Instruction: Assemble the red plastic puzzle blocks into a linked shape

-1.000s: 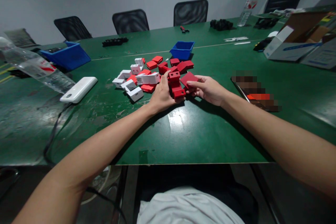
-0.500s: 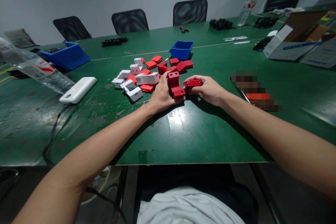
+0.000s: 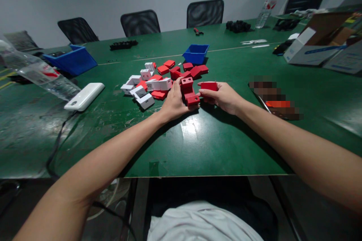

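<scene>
Red block point(image 3: 209, 87) in right hand point(image 3: 221, 96), open green tabletop point(image 3: 220, 147) nearer.

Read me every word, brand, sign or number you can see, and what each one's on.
No text can be read.
Clear plastic bottle on the left: red label marks, too blurred.
Clear plastic bottle at far right: red label marks, too small.
White cardboard box: blue markings, too blurred.

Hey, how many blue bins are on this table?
2. One blue bin sits just beyond the red pieces; the other bin is over on the left, beyond the white device. I can't see any others.
</scene>
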{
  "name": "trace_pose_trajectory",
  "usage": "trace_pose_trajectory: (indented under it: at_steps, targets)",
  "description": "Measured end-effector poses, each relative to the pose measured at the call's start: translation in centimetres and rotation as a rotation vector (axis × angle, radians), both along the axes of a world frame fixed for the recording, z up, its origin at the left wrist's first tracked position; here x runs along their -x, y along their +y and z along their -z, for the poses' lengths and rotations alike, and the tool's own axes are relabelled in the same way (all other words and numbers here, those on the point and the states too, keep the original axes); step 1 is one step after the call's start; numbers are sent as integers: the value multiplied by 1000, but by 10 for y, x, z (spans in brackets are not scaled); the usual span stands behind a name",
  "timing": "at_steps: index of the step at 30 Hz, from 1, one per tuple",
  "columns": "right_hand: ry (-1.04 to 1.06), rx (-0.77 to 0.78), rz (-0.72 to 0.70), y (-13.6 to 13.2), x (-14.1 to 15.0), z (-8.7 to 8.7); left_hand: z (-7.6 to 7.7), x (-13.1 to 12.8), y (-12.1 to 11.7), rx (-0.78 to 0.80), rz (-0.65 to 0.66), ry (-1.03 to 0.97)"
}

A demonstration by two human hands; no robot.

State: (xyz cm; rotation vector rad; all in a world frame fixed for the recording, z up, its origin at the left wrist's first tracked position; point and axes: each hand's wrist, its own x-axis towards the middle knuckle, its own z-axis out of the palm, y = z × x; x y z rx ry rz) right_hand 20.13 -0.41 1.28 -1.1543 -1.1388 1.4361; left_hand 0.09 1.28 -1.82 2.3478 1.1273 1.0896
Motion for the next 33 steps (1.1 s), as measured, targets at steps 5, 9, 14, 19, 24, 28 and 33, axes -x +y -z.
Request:
trace_pose_trajectory:
  at_steps: [5,9,14,19,24,28,33]
  targets:
    - [-30,-14,17,1,1,0,-1,1,0,6,3,6]
    - [-80,-70,-18,-2,1,2,-1,1,-1,17,15,12]
    - [-69,-117,-5,-3,1,4,-1,1,0,11,23,8]
    - [-69,-135,18,-2,2,4,1,1,2,2,39,1]
    - [-84,-152,13,-1,2,5,2,2,3,2,47,-3]
    - [-85,-138,-33,-1,2,5,3,2,3,2,50,-8]
    - [-37,-116,-50,-1,3,4,1,2,2,17,29,-1]
